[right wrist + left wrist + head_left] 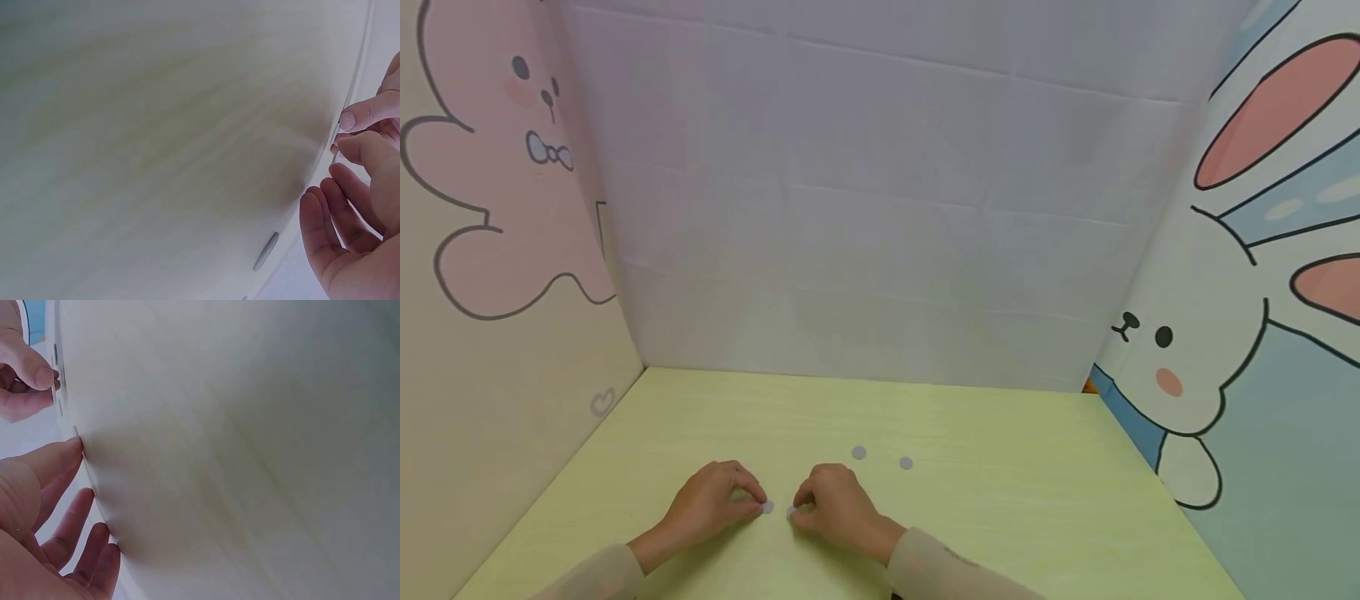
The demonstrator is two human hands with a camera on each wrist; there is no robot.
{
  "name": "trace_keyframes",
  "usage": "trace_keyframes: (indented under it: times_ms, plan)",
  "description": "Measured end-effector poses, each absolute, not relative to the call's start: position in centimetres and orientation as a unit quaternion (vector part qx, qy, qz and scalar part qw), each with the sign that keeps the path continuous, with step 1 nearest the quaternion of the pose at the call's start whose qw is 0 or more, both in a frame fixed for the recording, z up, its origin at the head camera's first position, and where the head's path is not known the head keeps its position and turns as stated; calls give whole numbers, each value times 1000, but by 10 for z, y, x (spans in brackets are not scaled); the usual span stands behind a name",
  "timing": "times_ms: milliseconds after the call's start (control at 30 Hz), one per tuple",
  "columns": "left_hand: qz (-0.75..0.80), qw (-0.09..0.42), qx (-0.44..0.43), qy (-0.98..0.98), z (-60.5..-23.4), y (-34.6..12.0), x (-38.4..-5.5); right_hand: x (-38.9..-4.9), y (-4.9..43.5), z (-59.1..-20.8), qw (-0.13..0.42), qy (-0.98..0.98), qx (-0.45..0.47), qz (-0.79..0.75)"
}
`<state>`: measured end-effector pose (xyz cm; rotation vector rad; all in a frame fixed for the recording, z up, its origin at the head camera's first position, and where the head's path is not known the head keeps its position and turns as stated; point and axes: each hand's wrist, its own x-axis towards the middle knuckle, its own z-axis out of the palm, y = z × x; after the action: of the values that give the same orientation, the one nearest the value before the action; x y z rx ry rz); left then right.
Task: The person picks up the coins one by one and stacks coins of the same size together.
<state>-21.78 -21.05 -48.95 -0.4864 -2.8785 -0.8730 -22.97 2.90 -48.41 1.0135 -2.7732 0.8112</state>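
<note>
Low in the head view, my left hand (711,504) pinches the edge of a small grey disc (767,507) between thumb and fingertips, at the tabletop. A short gap to the right, my right hand (838,508) grips a second small disc (791,512), mostly covered by its fingers. The left wrist view shows the thin edge of the left disc (75,432) past the thumb tip, with the other fingertips touching the table. From the right wrist, the right disc (336,154) appears as a thin pale sliver between thumb and finger.
Two more grey discs, a left one (859,452) and a right one (906,462), lie flat on the yellow-green table (1000,500) beyond the right hand. A pale back wall (880,208) and side panels with cartoon animals, including a rabbit (1195,375), enclose the table.
</note>
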Motion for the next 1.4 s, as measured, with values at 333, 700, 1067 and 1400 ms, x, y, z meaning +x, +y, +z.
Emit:
trace_keyframes:
  times_ms: [333,700,1067,1400]
  plan:
    - [-284,50,-159,-944,-491,-212,-218,-236,14,-483,45,-907,327,261]
    - [-278,56,-159,-946,-491,-211,-218,-236,3,-481,44,-912,320,252]
    - [-287,49,-164,-943,-491,-212,-219,-238,-4,-484,53,-914,325,237]
    - [-290,46,-162,-942,-491,-212,-218,-238,-6,-483,54,-915,323,235]
